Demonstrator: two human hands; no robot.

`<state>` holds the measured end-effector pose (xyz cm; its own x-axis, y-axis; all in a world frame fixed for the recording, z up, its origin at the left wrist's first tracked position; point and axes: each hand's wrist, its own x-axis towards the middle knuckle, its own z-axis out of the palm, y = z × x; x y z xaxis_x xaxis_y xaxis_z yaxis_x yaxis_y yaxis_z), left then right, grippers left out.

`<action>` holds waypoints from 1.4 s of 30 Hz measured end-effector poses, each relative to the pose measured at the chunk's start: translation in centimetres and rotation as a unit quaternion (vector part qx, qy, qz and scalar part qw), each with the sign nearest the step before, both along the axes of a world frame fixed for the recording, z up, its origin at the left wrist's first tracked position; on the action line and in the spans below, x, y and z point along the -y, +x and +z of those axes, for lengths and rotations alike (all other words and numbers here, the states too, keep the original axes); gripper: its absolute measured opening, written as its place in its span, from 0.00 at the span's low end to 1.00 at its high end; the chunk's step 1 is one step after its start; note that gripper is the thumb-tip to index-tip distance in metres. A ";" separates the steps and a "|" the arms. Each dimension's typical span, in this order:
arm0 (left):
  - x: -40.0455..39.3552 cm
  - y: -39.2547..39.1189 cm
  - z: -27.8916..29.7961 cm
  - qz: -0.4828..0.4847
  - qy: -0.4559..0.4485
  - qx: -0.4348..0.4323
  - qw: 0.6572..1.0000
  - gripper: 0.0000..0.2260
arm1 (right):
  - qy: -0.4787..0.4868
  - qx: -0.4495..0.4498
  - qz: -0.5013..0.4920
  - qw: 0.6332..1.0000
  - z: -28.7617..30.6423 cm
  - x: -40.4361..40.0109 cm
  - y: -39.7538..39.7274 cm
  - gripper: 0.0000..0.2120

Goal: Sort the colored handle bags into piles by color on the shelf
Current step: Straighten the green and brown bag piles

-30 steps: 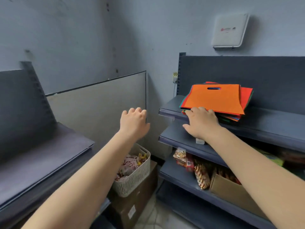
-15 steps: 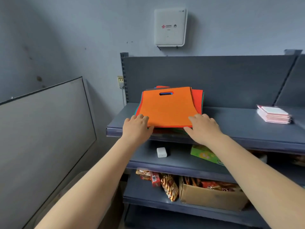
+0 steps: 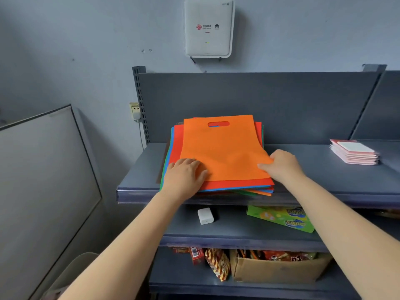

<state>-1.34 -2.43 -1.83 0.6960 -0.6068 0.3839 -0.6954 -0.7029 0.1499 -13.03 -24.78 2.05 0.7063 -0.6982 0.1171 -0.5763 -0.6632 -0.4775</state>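
A stack of flat handle bags lies on the top shelf (image 3: 324,180), left of centre. An orange bag (image 3: 223,152) with a cut-out handle is on top. Below it a red bag (image 3: 177,144) shows, and blue, green and orange edges (image 3: 253,191) stick out at the front. My left hand (image 3: 184,177) rests flat on the stack's front left corner, fingers on the orange bag. My right hand (image 3: 283,165) pinches the orange bag's right edge, with the thumb on top of it.
A pile of pink-white packets (image 3: 355,152) sits at the right of the top shelf. One shelf down are a white charger (image 3: 205,215) and a green box (image 3: 281,219). Lower still stand a cardboard box (image 3: 277,271) and snack packs. A grey panel (image 3: 43,169) leans at left.
My view has swung right to face the shelf. My left hand came from mid-air onto the stack's front left corner. My right hand moved to the orange bag's right edge and took hold.
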 end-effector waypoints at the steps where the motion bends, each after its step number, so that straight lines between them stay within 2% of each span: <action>1: 0.2 0.3 0.0 -0.008 0.001 -0.003 1.000 0.21 | 0.013 0.031 -0.006 0.999 0.3 0.3 0.2 0.14; 5: 0.4 1.2 0.2 -0.018 -0.005 -0.008 1.000 0.20 | 0.137 0.133 0.006 0.982 0.9 1.4 0.8 0.10; 10: -0.8 2.4 0.6 0.068 -0.043 -0.028 0.996 0.17 | 0.215 0.237 -0.053 0.946 0.0 3.0 0.2 0.10; 16: -2.5 4.4 1.3 0.168 -0.111 -0.175 0.964 0.23 | 0.229 0.235 -0.082 0.941 -1.1 3.8 -0.8 0.05; 21: -4.6 4.9 2.1 0.217 -0.201 -0.227 0.928 0.16 | 0.227 0.234 -0.065 0.943 -1.0 3.0 -1.5 0.05; 25: -6.3 4.0 3.0 0.211 -0.233 -0.186 0.931 0.10 | 0.275 0.258 -0.054 0.925 -0.7 2.0 -2.2 0.05; 29: -7.5 1.2 3.7 0.161 -0.275 -0.128 0.939 0.08 | 0.425 0.282 -0.054 0.859 -0.5 0.3 -3.5 0.04; 31: -8.1 -0.7 3.7 0.147 -0.289 -0.117 0.939 0.07 | 0.454 0.260 -0.032 0.852 -0.8 -0.5 -4.4 0.04; 36: -10.6 -6.0 2.3 0.133 -0.405 -0.099 0.899 0.07 | 0.365 0.255 0.047 0.894 -2.4 -2.5 -7.2 0.12; 39: -11.9 -8.7 0.8 0.137 -0.467 -0.091 0.869 0.08 | 0.369 0.308 0.079 0.873 -3.6 -3.7 -9.0 0.15; 42: -12.3 -10.5 -0.1 0.154 -0.554 -0.119 0.810 0.07 | 0.422 0.346 0.084 0.834 -4.1 -4.8 -10.4 0.16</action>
